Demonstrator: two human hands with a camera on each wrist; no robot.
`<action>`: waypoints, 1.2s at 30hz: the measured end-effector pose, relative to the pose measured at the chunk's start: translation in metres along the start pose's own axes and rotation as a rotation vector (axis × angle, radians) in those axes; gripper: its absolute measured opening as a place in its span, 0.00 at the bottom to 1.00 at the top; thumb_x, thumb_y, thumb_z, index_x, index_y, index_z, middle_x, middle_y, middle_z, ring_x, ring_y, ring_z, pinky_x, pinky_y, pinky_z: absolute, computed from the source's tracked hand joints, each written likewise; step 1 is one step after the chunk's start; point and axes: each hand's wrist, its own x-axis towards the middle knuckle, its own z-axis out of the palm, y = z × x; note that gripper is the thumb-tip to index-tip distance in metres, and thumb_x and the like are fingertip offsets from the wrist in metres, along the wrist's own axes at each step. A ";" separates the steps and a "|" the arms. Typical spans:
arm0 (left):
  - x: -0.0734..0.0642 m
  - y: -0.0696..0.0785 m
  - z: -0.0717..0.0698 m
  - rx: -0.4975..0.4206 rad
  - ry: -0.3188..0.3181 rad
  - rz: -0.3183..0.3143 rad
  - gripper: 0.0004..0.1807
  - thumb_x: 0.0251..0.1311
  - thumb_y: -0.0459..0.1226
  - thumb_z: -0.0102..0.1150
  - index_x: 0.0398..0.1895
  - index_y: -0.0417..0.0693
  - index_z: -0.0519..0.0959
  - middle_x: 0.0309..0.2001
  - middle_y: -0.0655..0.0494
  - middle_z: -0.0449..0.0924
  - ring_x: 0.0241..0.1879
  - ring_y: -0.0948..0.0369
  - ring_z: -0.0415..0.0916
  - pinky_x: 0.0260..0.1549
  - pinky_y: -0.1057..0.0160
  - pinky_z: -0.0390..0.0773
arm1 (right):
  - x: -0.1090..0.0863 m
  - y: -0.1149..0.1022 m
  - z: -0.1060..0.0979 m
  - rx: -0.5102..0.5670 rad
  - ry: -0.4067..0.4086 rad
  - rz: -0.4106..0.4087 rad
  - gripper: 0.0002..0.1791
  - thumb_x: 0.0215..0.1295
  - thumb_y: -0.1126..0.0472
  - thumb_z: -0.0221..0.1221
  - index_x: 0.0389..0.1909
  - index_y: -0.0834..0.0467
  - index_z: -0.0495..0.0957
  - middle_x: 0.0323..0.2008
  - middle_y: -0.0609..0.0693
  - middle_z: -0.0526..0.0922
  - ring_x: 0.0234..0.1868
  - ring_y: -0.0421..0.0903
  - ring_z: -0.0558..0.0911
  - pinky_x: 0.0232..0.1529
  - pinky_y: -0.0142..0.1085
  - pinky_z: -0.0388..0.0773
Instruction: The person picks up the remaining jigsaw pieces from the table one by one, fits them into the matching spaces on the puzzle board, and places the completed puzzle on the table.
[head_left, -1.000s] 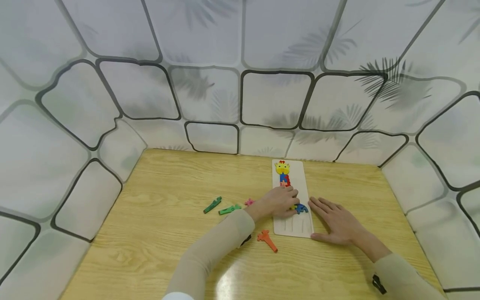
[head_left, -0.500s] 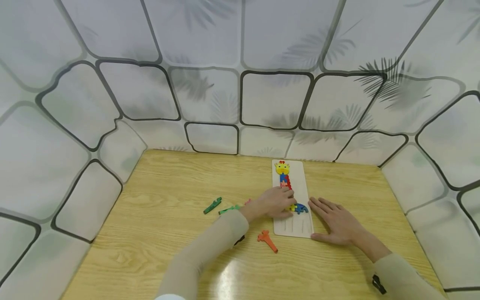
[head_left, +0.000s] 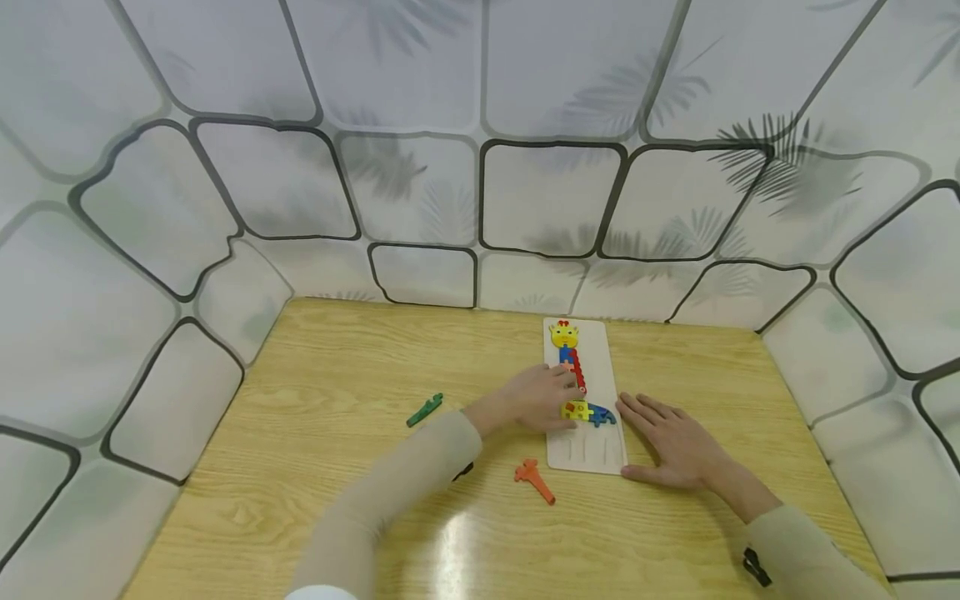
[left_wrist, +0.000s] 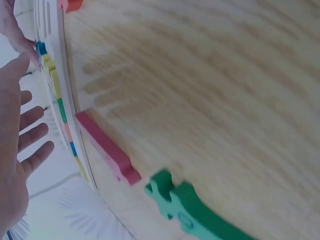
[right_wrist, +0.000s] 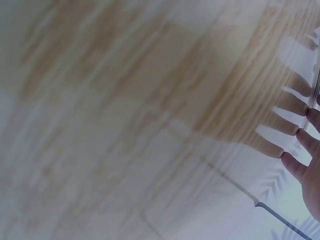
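Observation:
A pale puzzle board (head_left: 602,358) lies on the table with a giraffe partly assembled in it: a yellow head (head_left: 565,335), a red strip (head_left: 577,373), a yellow body piece (head_left: 576,409) and a blue piece (head_left: 600,415). Over the board's left side hovers my left hand (head_left: 536,398), its fingers loosely spread and holding nothing in the left wrist view; it hides part of the giraffe's neck. My right hand (head_left: 675,443) rests flat on the table, fingertips and thumb against the board's right edge.
Loose puzzle pieces lie left of the board: a dark green one (head_left: 425,410), an orange one (head_left: 535,482), plus a pink one (left_wrist: 107,145) and a green one (left_wrist: 192,210) seen in the left wrist view. Patterned panels surround the wooden table (head_left: 337,350).
My left hand has drawn back a little to the left, uncovering the yellow body piece and more of the red strip. Its forearm now covers the light green and pink pieces. The right hand stays put.

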 end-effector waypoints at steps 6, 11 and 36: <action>-0.008 -0.004 -0.001 0.002 -0.010 0.002 0.37 0.74 0.68 0.46 0.78 0.61 0.69 0.76 0.57 0.71 0.76 0.57 0.69 0.73 0.54 0.74 | 0.000 0.000 -0.001 0.001 -0.001 0.001 0.59 0.61 0.19 0.56 0.82 0.54 0.60 0.82 0.55 0.63 0.79 0.63 0.68 0.69 0.64 0.73; -0.016 -0.005 -0.002 -0.033 -0.034 -0.017 0.40 0.73 0.69 0.46 0.80 0.60 0.66 0.79 0.54 0.68 0.78 0.53 0.67 0.76 0.50 0.70 | -0.001 0.000 0.000 0.001 0.002 -0.001 0.59 0.61 0.19 0.57 0.82 0.54 0.60 0.82 0.55 0.63 0.79 0.63 0.68 0.69 0.64 0.73; -0.056 -0.021 0.002 -0.075 0.022 -0.023 0.47 0.67 0.73 0.46 0.81 0.57 0.65 0.75 0.53 0.72 0.75 0.53 0.70 0.74 0.50 0.72 | 0.000 -0.002 -0.005 0.013 -0.016 0.007 0.59 0.62 0.20 0.57 0.82 0.56 0.60 0.82 0.56 0.63 0.79 0.64 0.67 0.71 0.64 0.72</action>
